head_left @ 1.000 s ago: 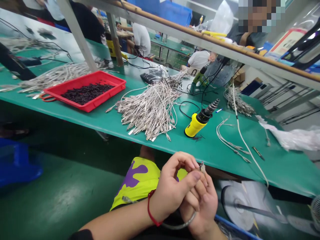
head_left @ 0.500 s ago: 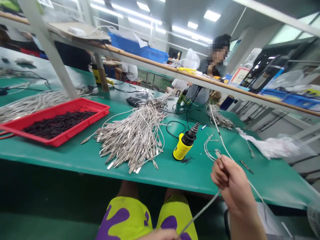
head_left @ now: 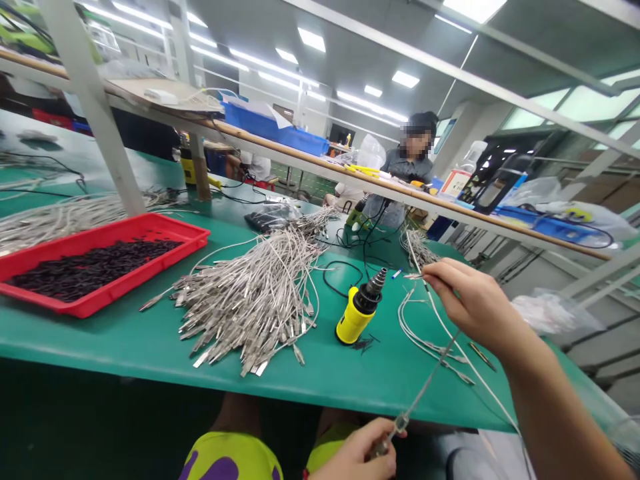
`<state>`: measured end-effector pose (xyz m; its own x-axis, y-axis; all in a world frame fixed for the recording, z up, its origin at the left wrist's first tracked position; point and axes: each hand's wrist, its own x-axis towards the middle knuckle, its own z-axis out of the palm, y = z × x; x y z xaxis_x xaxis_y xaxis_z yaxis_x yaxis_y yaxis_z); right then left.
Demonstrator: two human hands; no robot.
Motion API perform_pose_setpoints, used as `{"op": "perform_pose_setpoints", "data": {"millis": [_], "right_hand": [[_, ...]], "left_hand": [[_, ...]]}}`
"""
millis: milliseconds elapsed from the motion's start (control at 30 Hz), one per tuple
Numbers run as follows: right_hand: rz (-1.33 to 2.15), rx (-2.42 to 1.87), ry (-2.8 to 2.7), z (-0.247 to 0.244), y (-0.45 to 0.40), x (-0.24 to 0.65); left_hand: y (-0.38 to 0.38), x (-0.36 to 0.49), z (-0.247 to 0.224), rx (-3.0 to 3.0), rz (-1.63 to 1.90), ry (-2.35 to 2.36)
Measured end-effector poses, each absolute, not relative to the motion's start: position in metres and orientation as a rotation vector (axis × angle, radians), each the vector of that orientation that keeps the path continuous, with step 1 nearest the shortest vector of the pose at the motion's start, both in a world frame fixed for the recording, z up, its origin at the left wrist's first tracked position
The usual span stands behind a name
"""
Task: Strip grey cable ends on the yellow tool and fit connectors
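Observation:
My right hand (head_left: 467, 303) is closed in a pinch over the right part of the green bench, gripping one end of a thin grey cable (head_left: 429, 380). The cable runs taut and slanting down to my left hand (head_left: 363, 453), low at the bench's front edge. There my fingers are closed round it beside a clear-looking connector (head_left: 401, 421). A yellow hot-air gun (head_left: 354, 321) stands nozzle up left of my right hand. Several loose cables (head_left: 417, 339) lie between them, and a thin metal-tipped tool (head_left: 483, 357) rests below my right hand.
A large heap of grey cables with metal plugs (head_left: 250, 293) covers the bench's middle. At left sits a red tray (head_left: 87, 307) of small black pieces. A wooden-edged shelf (head_left: 300, 160) crosses above the bench. A person (head_left: 385, 160) is across the bench.
My right hand has moved up and forward over the bench with the cable end. My left hand has risen into fuller view, and the connector beside it now shows.

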<state>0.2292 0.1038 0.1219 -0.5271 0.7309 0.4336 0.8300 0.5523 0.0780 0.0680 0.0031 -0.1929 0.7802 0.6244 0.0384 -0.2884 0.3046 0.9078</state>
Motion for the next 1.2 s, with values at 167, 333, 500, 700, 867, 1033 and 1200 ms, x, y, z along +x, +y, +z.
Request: {"op": "perform_pose_setpoints", "data": {"millis": [167,333,500,700,867,1033,1200], "right_hand": [[-0.717,-1.042,-2.889,0.124,0.127,0.249],[-0.881,-0.804,-3.111,0.127,0.144,0.250],[-0.920,-0.748,-3.117,0.125,0.154,0.246],[-0.966,-0.750,-3.132,0.122,0.165,0.250],[-0.962,-0.728,-3.151,0.119,0.172,0.247],[-0.959,-0.728,-3.154,0.120,0.176,0.241],[-0.954,-0.721,-3.115,0.122,0.179,0.237]], "left_hand": [[0.009,0.086,-0.176,1.171,0.722,0.340],[0.012,0.099,-0.176,1.159,0.790,0.334],[0.008,0.111,-0.217,1.078,0.737,0.283],[0.003,0.103,-0.236,1.028,0.689,0.342],[-0.001,0.086,-0.211,0.989,0.689,0.379],[0.001,0.082,-0.207,0.983,0.715,0.392],[0.002,0.080,-0.203,0.987,0.718,0.400]]}}
